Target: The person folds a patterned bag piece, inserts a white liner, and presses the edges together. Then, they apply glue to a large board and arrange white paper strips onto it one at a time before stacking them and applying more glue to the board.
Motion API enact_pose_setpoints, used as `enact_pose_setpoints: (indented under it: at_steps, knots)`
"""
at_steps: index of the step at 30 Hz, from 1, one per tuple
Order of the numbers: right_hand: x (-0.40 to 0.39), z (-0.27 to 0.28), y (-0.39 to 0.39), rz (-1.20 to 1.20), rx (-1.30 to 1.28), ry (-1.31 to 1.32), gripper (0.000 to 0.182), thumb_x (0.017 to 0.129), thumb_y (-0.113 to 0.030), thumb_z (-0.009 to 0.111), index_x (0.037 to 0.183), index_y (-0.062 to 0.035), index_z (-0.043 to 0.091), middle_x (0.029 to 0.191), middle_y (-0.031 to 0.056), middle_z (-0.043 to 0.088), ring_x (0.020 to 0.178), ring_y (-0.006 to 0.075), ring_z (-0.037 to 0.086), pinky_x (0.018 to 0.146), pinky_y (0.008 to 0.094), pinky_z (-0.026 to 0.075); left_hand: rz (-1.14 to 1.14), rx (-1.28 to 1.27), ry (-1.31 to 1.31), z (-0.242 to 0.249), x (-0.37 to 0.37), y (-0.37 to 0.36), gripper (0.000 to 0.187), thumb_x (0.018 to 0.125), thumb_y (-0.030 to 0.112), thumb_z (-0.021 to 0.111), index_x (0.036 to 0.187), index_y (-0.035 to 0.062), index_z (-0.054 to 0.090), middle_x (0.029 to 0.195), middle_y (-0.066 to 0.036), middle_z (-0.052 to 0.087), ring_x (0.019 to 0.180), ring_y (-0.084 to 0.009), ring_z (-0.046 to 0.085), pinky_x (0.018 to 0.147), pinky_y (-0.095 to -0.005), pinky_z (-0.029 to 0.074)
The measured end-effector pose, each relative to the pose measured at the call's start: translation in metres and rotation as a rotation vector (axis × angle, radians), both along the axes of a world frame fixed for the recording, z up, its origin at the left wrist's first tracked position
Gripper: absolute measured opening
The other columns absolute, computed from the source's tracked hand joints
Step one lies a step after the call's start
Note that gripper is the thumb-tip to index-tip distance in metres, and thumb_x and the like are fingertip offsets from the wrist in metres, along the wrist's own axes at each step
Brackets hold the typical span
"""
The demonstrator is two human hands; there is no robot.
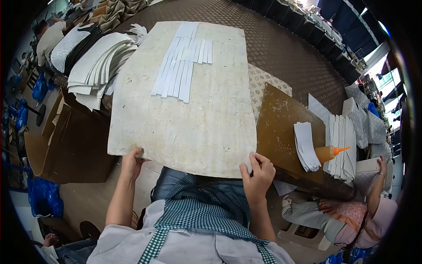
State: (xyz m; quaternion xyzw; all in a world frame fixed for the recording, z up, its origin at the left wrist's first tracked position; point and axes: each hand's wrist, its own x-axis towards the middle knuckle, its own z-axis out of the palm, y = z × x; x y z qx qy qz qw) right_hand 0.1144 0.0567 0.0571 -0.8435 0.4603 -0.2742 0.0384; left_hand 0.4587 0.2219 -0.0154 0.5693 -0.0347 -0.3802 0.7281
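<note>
Both hands grip the near edge of a pale board [193, 119] lying across the person's lap: the left hand [132, 162] pinches its 7 o'clock corner, the right hand [259, 174] clasps its 5 o'clock corner. White strips [181, 66] lie at the board's 12 o'clock end. At 3 o'clock, a glue bottle [330, 153] rests on a brown panel [279, 127].
</note>
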Motion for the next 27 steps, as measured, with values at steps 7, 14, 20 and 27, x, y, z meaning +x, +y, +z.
enact_pose_setpoints:
  at_steps: [7, 14, 20, 27]
  knots:
    - [-0.006, 0.008, 0.046, 0.088, 0.203, -0.060, 0.023, 0.076, -0.018, 0.072, 0.096, -0.0073, 0.072, 0.089, 0.0039, 0.063, 0.084, 0.0226, 0.055, 0.082, 0.0378, 0.039, -0.385, 0.444, -0.374, 0.076, 0.054, -0.064, 0.036, 0.076, 0.013, 0.056, 0.107, -0.0058, 0.055, 0.090, -0.013, 0.060, 0.063, -0.0243, 0.060, 0.040, -0.0329, 0.049]
    - [0.016, 0.018, 0.041, 0.465, 0.455, -0.352, 0.006, 0.075, -0.006, 0.073, 0.073, -0.0030, 0.068, 0.083, 0.0071, 0.066, 0.070, 0.0225, 0.062, 0.065, 0.0327, 0.050, 0.088, 0.156, -0.365, 0.066, 0.106, -0.055, 0.023, 0.084, 0.021, 0.060, 0.095, 0.0006, 0.059, 0.077, -0.003, 0.057, 0.062, -0.0127, 0.055, 0.050, -0.0277, 0.048]
    - [0.103, 0.060, -0.049, 0.611, 0.090, -0.343, 0.026, 0.073, -0.007, 0.072, 0.098, -0.0028, 0.064, 0.103, 0.0130, 0.064, 0.098, 0.0267, 0.060, 0.086, 0.0357, 0.048, 0.030, -0.131, 0.202, -0.021, 0.014, -0.033, 0.033, 0.089, 0.031, 0.064, 0.111, 0.0084, 0.053, 0.093, -0.004, 0.064, 0.077, -0.0174, 0.063, 0.064, -0.0315, 0.052]
    - [0.224, 0.035, -0.125, 0.657, 0.231, -0.166, 0.042, 0.068, -0.022, 0.079, 0.102, -0.0064, 0.060, 0.108, 0.0093, 0.058, 0.105, 0.0269, 0.050, 0.092, 0.0360, 0.042, -0.133, -0.181, 0.035, 0.020, -0.047, -0.035, 0.056, 0.085, 0.016, 0.071, 0.131, -0.0029, 0.046, 0.123, -0.011, 0.058, 0.112, -0.0210, 0.055, 0.099, -0.0344, 0.043]
